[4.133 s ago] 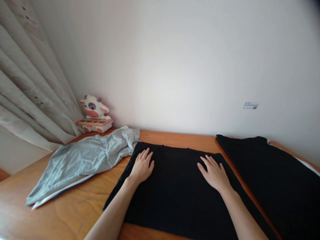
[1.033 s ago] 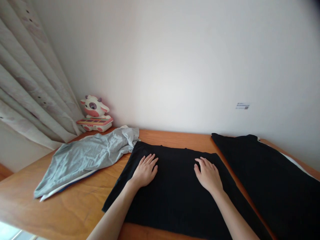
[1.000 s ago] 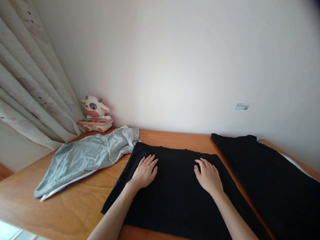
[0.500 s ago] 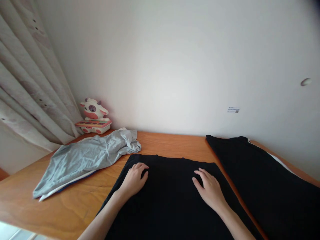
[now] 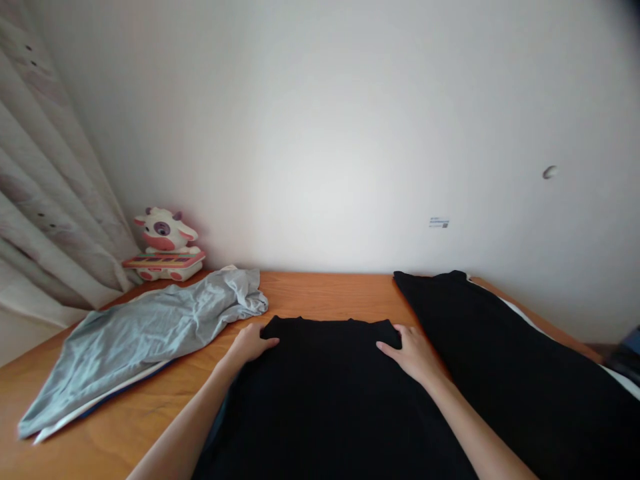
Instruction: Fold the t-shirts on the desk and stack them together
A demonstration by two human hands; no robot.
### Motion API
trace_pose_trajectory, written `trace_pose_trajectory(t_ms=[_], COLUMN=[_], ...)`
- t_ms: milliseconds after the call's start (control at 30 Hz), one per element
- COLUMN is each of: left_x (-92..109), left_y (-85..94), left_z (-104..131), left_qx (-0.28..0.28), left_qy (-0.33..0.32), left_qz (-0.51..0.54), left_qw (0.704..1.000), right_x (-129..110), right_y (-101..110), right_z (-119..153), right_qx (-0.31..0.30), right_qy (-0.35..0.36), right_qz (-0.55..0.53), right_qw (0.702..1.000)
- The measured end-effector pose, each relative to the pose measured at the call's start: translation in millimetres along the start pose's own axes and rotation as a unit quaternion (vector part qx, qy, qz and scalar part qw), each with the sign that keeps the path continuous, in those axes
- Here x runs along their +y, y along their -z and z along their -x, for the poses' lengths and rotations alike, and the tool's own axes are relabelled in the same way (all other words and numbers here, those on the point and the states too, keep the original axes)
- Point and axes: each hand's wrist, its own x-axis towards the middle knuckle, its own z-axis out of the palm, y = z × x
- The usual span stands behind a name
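A black cloth (image 5: 330, 393) lies spread in the middle of the wooden table (image 5: 150, 407), its far edge running between my hands. At its far left corner my left hand (image 5: 253, 343) grips the edge, thumb on top and fingers around the side. My right hand (image 5: 407, 350) holds the far right corner in the same way, its thumb over the fabric. The fingertips beneath the cloth are hidden.
Left of the black cloth lies a crumpled grey garment (image 5: 165, 327) over white and blue fabric. A cow toy with a keyboard (image 5: 165, 247) stands behind it, beside the curtain (image 5: 60, 187). Another black garment (image 5: 500, 347) lies to the right, near the wall (image 5: 325, 133).
My hands have gone from resting on the cloth to gripping its far corners. The far edge now looks narrower. The camera view has turned slightly to the right.
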Motion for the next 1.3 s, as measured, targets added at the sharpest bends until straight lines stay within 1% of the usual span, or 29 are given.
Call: trace_pose_trajectory(t_ms=[100, 233, 300, 400, 500, 567, 600, 667, 733, 800, 867, 933, 967, 1000, 1033, 1100, 1167, 1200, 1233, 1267, 1300], left_x=[0, -2, 2, 16, 35, 49, 56, 70, 84, 101, 124, 157, 179, 205, 235, 308, 390, 431, 469, 502, 527], left_y=[1.3, 5.9, 9.3, 14.8, 19.3, 21.6, 22.6, 24.6, 27.1, 30.5, 35.7, 43.1, 47.5, 52.2, 56.7, 63.2, 62.1, 56.9, 48.1, 35.4, 19.2], left_z=[-7, -17, -20, -22, -27, -33, -35, -39, -41, -42, -44, -51, -57, -66, -75, -97, -114, -118, -117, -111, -100], left_qx=[0.001, 0.038, 0.03, -0.037, -0.104, -0.118, -0.114, -0.083, -0.033, 0.004, 0.016, 0.016, 0.016, 0.018, 0.022, 0.028, 0.044, 0.078, 0.121, 0.141, 0.133], left_qy=[-0.016, -0.051, -0.067, -0.099, -0.112, -0.122, -0.132, -0.158, -0.179, -0.192, -0.207, -0.231, -0.247, -0.265, -0.287, -0.337, -0.377, -0.382, -0.381, -0.38, -0.384], left_qz=[0.05, 0.15, 0.186, 0.257, 0.327, 0.344, 0.344, 0.334, 0.319, 0.314, 0.321, 0.322, 0.314, 0.301, 0.289, 0.261, 0.226, 0.209, 0.189, 0.159, 0.133], left_qw=[0.999, 0.987, 0.98, 0.961, 0.932, 0.923, 0.923, 0.926, 0.93, 0.93, 0.924, 0.918, 0.917, 0.916, 0.913, 0.904, 0.897, 0.897, 0.897, 0.9, 0.904], right_x=[-11, -15, -12, -5, 1, 2, 3, 3, 4, 8, 14, 21, 25, 29, 34, 48, 70, 86, 105, 126, 149], right_y=[2, 12, 20, 34, 47, 54, 57, 64, 72, 79, 85, 91, 96, 102, 110, 131, 156, 167, 177, 185, 190], right_z=[-3, -5, -2, 9, 24, 34, 40, 52, 67, 86, 104, 121, 127, 130, 131, 125, 108, 98, 88, 78, 70], right_qx=[-0.038, -0.079, -0.092, -0.112, -0.123, -0.131, -0.136, -0.14, -0.111, -0.048, 0.019, 0.069, 0.089, 0.108, 0.128, 0.168, 0.212, 0.233, 0.251, 0.262, 0.26], right_qy=[0.008, -0.025, -0.044, -0.069, -0.085, -0.087, -0.084, -0.072, -0.038, 0.006, 0.023, -0.014, -0.043, -0.069, -0.088, -0.103, -0.102, -0.105, -0.114, -0.127, -0.153], right_qz=[-0.04, -0.088, -0.122, -0.198, -0.292, -0.351, -0.376, -0.419, -0.455, -0.468, -0.455, -0.434, -0.429, -0.427, -0.43, -0.441, -0.447, -0.444, -0.439, -0.431, -0.412], right_qw=[0.998, 0.993, 0.987, 0.971, 0.945, 0.923, 0.913, 0.894, 0.883, 0.882, 0.89, 0.898, 0.898, 0.895, 0.889, 0.876, 0.863, 0.858, 0.855, 0.854, 0.86])
